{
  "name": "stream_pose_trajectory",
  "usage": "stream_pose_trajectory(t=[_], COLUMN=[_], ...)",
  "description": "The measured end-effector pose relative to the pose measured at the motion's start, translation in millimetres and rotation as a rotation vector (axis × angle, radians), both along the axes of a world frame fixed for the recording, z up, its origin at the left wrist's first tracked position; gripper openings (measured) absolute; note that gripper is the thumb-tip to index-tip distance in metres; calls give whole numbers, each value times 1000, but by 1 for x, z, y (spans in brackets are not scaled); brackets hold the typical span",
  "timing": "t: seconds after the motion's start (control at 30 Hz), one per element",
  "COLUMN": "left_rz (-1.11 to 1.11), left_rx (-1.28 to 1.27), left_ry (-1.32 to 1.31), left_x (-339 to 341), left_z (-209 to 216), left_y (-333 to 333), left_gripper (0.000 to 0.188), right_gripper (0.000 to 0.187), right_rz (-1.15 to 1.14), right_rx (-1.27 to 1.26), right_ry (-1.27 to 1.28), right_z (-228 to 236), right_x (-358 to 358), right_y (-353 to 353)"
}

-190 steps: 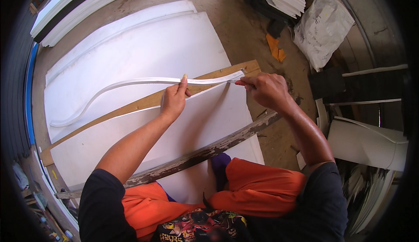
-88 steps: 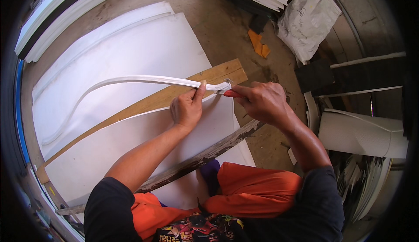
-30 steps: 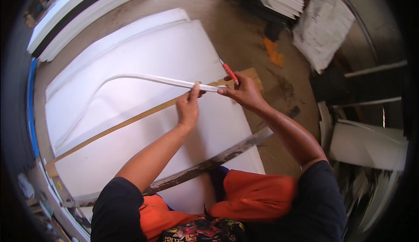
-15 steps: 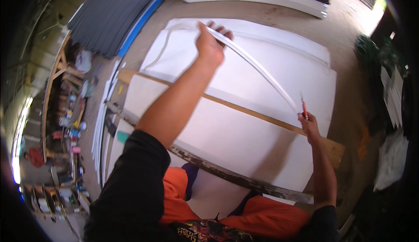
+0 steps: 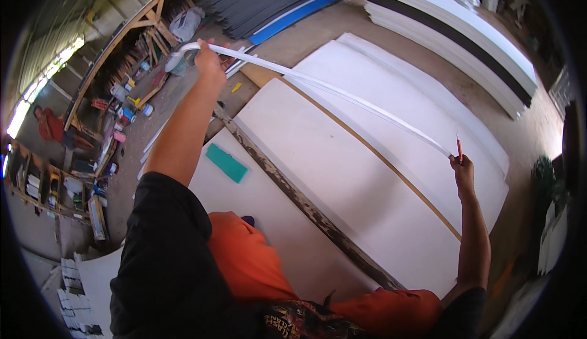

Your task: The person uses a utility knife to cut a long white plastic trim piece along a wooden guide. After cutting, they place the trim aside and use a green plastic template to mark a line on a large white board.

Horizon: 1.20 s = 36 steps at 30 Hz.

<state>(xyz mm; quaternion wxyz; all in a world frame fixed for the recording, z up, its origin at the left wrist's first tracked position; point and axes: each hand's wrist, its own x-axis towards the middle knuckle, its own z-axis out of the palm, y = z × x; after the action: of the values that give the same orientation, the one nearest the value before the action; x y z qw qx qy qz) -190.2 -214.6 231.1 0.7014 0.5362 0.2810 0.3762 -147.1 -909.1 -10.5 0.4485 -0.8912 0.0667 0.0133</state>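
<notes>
Big change in the last second or so: the left hand [image 5: 211,63] has run way out along the white strip [image 5: 342,94], and the view has swung left with it. About 1 second ago both hands were close together near 1 end; now they're well apart, left at 11 o'clock, right hand [image 5: 463,166] at 3.

Left looks like it's pinching the strip near its far part, with a loose tail curling off toward 8 o'clock. Right is gripping the red-handled knife [image 5: 460,149], blade pointing to 12, and seems to have the strip's other end in the same fingers.

So the strip spans the 2 hands, apparently up over the white sheets [image 5: 379,174] and the tan board [image 5: 260,76]. My read: blade's off the strip, so this is handling rather than cutting. Teal block [image 5: 226,163] at 9 o'clock is untouched.
</notes>
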Motion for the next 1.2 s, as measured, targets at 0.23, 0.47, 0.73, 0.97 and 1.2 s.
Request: stream_pose_trajectory(t=[0.23,0.47,0.73,0.97,1.2], left_rz=[89,170,242,290,303], left_rx=[-65,-247,-424,-656,-745], left_ry=[72,55,-13,-49,-179], left_x=[-98,-183,-215,-175,-171], left_z=[-90,-250,-358,-413,-339], left_y=[243,389,443,327,369], left_gripper=[40,36,69,47,38], right_gripper=[37,31,28,18,25], right_rz=[181,259,384,485,435], right_rx=[-393,-535,-659,-614,-302], right_ry=[-64,-26,-93,-228,-193], right_z=[30,48,83,124,187], right_x=[12,10,59,153,206], right_y=[178,390,581,611,707])
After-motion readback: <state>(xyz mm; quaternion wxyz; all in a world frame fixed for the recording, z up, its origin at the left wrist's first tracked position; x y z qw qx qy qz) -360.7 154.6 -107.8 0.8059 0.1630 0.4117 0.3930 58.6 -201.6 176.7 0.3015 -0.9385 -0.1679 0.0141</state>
